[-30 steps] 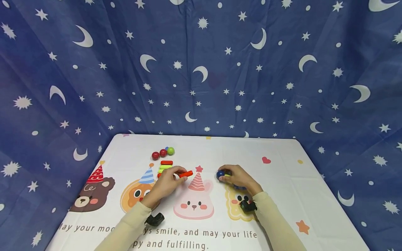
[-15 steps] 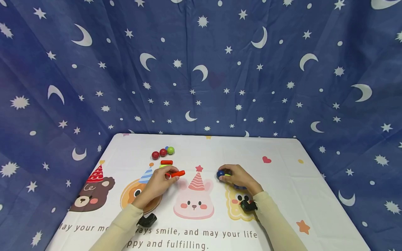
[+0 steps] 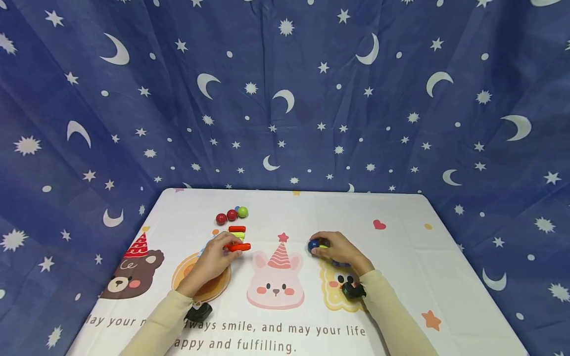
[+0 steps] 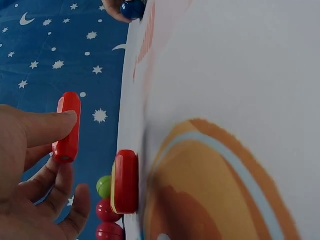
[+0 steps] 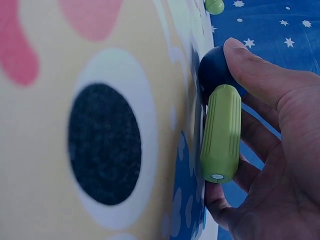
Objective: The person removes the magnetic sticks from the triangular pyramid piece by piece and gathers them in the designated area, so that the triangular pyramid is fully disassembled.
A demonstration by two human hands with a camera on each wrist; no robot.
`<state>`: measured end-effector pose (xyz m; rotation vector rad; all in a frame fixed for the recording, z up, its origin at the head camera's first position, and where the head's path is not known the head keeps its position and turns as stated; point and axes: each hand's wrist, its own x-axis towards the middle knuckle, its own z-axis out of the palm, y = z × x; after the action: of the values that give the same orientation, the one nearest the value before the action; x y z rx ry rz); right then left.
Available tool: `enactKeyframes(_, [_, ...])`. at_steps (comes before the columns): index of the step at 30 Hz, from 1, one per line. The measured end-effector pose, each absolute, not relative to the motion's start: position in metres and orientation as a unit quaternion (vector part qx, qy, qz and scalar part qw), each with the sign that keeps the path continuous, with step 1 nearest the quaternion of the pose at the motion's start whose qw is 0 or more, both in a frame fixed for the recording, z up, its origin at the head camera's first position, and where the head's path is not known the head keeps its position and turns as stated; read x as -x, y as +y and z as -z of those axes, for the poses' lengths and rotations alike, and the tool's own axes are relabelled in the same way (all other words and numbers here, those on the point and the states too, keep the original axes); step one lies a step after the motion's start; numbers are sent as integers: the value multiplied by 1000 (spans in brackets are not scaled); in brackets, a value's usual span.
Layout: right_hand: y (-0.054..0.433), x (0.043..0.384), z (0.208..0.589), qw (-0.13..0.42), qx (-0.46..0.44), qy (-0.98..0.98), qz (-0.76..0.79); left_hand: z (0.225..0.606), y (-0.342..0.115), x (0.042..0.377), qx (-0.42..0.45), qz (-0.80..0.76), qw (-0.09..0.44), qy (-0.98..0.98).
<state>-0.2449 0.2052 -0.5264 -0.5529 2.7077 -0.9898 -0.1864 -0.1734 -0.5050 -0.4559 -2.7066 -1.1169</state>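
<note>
My left hand (image 3: 213, 257) pinches a red ribbed rod (image 4: 70, 130) between thumb and fingers, lifted above the table in the left wrist view. Right beyond it lie a red rod (image 3: 237, 229) and a yellow-green rod (image 3: 239, 235), partly hidden by that hand. On the right, my right hand (image 3: 337, 248) holds a dark blue ball (image 5: 214, 72), thumb on its top. A green ribbed rod (image 5: 222, 135) meets the ball and extends back under the palm, close along the tabletop.
Two red balls (image 3: 221, 219), a green ball (image 3: 242, 211) and a partly hidden blue ball (image 3: 237, 208) sit in a cluster at the back left. A cartoon-printed white cloth (image 3: 356, 212) covers the table. Behind hangs a blue star-and-moon curtain (image 3: 285, 64).
My left hand has moved left with the red rod, from near the printed rabbit's hat to over the row of rods. My right hand stays in place with the ball.
</note>
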Motion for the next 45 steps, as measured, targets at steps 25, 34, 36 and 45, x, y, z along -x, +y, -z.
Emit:
enactKeyframes(25, [204, 242, 525, 100, 184, 921, 330, 515, -202, 197, 118, 342, 32, -932])
enactKeyframes(34, [204, 243, 525, 96, 189, 920, 328, 517, -202, 201, 109, 316, 7, -943])
enactKeyframes(36, [204, 243, 525, 97, 188, 920, 330, 517, -201, 202, 107, 308, 3, -945])
enactKeyframes(45, [204, 244, 526, 100, 185, 919, 332, 522, -201, 207, 119, 293, 11, -949])
